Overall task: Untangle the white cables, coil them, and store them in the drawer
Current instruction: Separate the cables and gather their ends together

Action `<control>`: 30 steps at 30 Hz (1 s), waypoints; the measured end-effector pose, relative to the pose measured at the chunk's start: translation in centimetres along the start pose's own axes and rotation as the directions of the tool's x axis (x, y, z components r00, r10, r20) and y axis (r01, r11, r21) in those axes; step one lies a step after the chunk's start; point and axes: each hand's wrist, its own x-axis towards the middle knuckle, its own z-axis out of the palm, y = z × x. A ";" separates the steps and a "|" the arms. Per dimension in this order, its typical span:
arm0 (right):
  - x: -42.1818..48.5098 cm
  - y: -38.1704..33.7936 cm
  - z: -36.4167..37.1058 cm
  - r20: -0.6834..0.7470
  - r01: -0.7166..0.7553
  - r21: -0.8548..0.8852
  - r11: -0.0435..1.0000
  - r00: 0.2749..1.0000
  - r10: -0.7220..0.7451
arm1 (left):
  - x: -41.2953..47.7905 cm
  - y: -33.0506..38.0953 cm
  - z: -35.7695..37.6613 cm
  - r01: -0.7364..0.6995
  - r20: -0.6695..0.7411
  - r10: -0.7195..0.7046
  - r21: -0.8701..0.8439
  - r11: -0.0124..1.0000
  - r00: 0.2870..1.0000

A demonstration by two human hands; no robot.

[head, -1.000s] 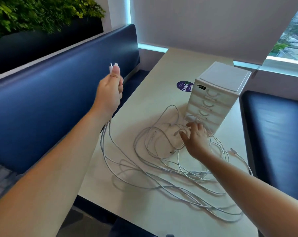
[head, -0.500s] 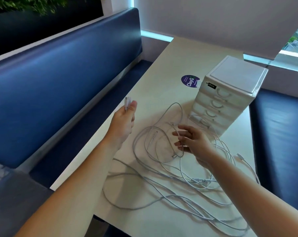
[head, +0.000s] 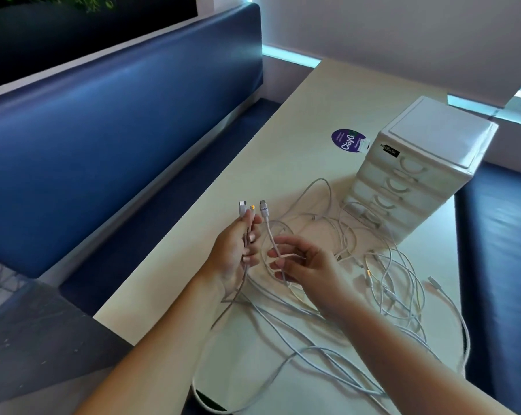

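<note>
Several tangled white cables sprawl over the pale table. My left hand grips two cable ends, their plugs sticking up above my fingers. Just to its right, my right hand pinches a third cable end below its upright plug. Both hands hover above the table, close together. A white mini chest of several drawers stands at the back right, all drawers closed, with cable loops lying against its base.
A round purple sticker lies on the table left of the drawers. Blue padded benches flank the table on both sides. One loose plug lies near the right table edge.
My left hand came down and toward the middle with its cable ends. My right hand rose off the pile holding a third cable end and now sits beside the left.
</note>
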 end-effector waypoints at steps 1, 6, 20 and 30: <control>0.0 0.2 0.2 -0.013 0.014 -0.017 1.000 1.000 -0.015 | -0.1 -0.2 0.0 0.005 -0.003 -0.005 -0.021 1.000 1.000; -0.2 0.7 1.0 -0.058 0.058 -0.052 0.997 0.996 -0.061 | -0.6 -0.6 0.4 -0.055 -0.022 0.056 0.033 0.998 0.998; -1.3 0.8 0.5 -0.062 0.101 -0.067 0.993 0.993 -0.105 | -1.6 -0.1 1.4 -0.082 -0.009 0.086 0.234 0.969 0.996; -1.2 0.5 0.5 -0.042 0.130 -0.060 0.990 0.990 -0.133 | -2.1 0.3 1.8 -0.166 0.051 0.159 0.207 0.964 0.986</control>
